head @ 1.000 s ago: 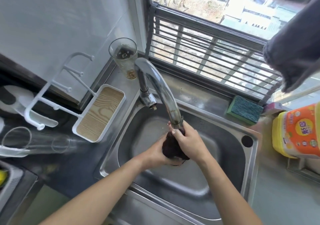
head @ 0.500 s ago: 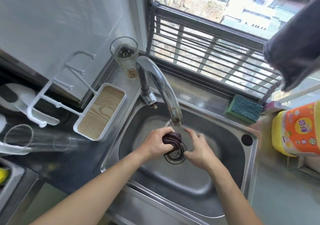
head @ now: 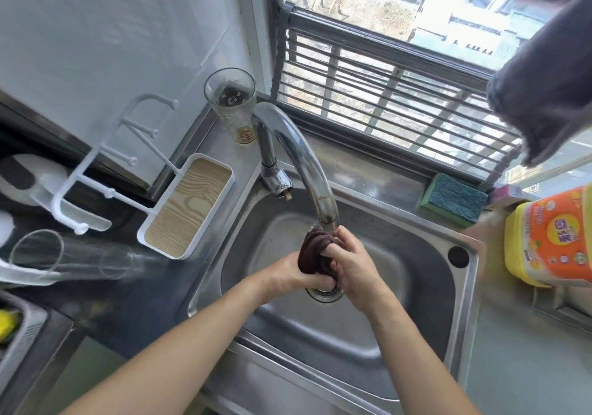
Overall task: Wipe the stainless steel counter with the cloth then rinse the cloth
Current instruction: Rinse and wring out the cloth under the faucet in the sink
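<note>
The dark brown bunched cloth [head: 315, 253] sits between both our hands, just under the mouth of the curved chrome faucet [head: 304, 165], over the middle of the stainless steel sink [head: 368, 325]. In the head view our left hand [head: 288, 273] cups the cloth from the left and below, fingers curled round it. Our right hand [head: 350, 265] grips it from the right, thumb and fingers wrapped over its folds, the upper fingers touching the faucet's outlet. The round metal drain [head: 325, 293] shows just below our hands.

On the sink's far left corner stands a clear drinking glass [head: 232, 104]. Along its left edge lies a white tray with a wood-grain base [head: 187, 205], joined to a white hook rack [head: 105, 165]. Farther left a clear tumbler [head: 69, 254] lies on its side. On the far rim by the window grille rests a green and blue sponge [head: 455, 200]. At the right edge stands a yellow bottle with an orange label [head: 551, 238]. A grey towel [head: 544, 78] hangs at the upper right.
</note>
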Demonstrator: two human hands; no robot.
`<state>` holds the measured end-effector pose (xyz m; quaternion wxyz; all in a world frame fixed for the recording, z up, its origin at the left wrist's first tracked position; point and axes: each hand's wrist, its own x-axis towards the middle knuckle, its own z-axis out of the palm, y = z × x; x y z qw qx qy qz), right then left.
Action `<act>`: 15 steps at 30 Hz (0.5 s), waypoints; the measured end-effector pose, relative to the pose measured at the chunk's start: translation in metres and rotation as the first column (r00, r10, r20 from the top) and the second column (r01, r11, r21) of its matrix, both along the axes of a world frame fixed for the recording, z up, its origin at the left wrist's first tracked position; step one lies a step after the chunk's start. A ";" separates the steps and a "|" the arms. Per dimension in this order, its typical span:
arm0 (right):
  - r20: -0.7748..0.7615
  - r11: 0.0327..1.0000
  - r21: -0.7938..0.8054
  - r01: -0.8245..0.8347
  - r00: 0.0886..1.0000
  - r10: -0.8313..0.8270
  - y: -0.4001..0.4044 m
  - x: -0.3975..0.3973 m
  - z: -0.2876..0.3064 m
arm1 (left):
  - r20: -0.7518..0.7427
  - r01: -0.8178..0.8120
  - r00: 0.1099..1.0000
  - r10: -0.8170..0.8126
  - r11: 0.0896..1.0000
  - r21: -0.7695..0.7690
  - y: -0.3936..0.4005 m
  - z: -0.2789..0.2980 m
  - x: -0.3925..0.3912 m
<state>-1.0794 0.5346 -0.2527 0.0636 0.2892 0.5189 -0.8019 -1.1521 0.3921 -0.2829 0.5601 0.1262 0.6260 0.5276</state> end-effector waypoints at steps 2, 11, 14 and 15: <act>0.023 0.991 -0.102 0.081 0.997 -0.079 -0.002 0.001 -0.006 | 0.054 -0.022 0.998 0.022 1.000 -0.012 -0.004 -0.005 0.003; 0.256 0.990 -0.116 0.080 0.966 -0.048 0.016 0.029 -0.032 | -0.107 -0.058 0.994 0.029 0.960 -0.272 -0.013 -0.024 0.002; 0.214 0.929 -0.362 0.081 0.977 -0.002 0.035 0.041 -0.028 | -0.451 0.072 0.871 -0.194 0.959 -0.274 -0.015 -0.015 -0.016; 0.196 0.889 -0.444 0.110 0.980 -0.023 0.042 0.044 -0.027 | -0.564 0.120 0.795 -0.225 0.969 -0.217 -0.015 -0.012 -0.021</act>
